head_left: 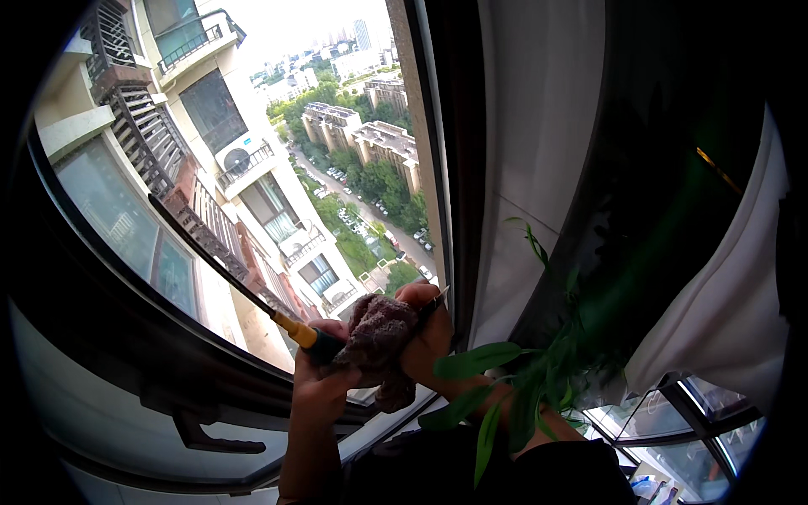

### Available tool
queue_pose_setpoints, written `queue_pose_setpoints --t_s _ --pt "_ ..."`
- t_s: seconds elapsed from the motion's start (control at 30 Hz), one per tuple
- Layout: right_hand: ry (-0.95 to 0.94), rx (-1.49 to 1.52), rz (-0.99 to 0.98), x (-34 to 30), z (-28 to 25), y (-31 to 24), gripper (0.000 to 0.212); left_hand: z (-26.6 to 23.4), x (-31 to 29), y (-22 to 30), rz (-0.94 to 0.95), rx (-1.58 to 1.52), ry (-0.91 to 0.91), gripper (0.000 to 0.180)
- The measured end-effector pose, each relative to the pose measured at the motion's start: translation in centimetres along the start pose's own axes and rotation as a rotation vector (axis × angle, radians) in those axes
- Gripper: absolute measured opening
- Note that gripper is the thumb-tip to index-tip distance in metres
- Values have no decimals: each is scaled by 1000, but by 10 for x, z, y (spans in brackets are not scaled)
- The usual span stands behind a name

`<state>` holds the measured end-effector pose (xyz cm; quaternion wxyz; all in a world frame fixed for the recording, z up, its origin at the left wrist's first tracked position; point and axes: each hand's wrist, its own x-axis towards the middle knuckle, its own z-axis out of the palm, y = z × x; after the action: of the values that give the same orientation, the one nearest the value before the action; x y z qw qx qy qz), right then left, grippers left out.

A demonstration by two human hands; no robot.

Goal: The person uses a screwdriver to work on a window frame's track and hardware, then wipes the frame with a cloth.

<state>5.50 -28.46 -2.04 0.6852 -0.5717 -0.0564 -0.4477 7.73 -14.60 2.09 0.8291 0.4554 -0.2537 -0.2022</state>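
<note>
Head view: left grip (323,370) holds stick (296,330), right grip (427,335) holds rag (376,324).
Near leaves (478,361) cross right arm (555,427); far blue mark (247,141) too tiny to read.

No legible text (blue air-conditioner mark (247,142) too small)

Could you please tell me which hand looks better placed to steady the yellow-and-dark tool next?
Probably the left hand: it grips the yellow-and-dark tool just beside the yellow section, while the right hand is across the brownish cloth from that section.
</note>
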Motion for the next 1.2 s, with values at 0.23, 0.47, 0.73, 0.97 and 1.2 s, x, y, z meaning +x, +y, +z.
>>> queue_pose_setpoints --t_s 0.23,0.47,0.73,0.97,1.2 --pt "190 432 -260 73 -11 -15 39 -17 -2 -8 109 124 23 29" --pt "471 -846 -971 206 -39 -37 48 -13 3 -15 62 66 24 25" --pt "353 -1029 -829 169 -55 33 52 -34 1 -20 62 169 46 28" --pt "420 -1056 -699 106 -92 108 28 -38 -3 -22 30 226 43 25" --pt "452 -1049 -698 88 -105 131 14 -38 -15 -14 -6 241 83 23"
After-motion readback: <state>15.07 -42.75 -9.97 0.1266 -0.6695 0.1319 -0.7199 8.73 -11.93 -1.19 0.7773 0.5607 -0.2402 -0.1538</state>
